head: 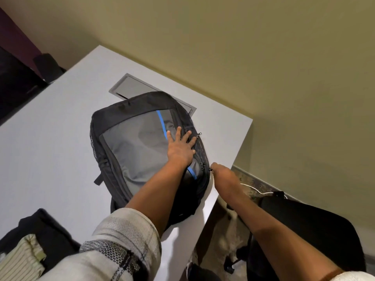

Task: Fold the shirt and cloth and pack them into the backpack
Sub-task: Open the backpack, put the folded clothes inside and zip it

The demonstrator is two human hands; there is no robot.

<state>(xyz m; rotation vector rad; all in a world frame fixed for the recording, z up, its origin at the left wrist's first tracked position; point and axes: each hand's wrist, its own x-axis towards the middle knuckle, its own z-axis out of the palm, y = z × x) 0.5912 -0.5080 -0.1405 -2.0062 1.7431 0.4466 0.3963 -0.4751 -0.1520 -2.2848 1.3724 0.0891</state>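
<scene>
White table [50, 138] holds the dark backpack [113, 122] (grey panel, blue stripe, no readable label), left hand [180, 148] spread flat on it, right hand [220, 169] pinching a zipper pull [210, 169].

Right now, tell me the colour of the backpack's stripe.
Bright blue, on the backpack; its stripe shows best in the head view.

White table [50, 138] bears backpack [125, 142] and folded clothes [30, 246].
</scene>
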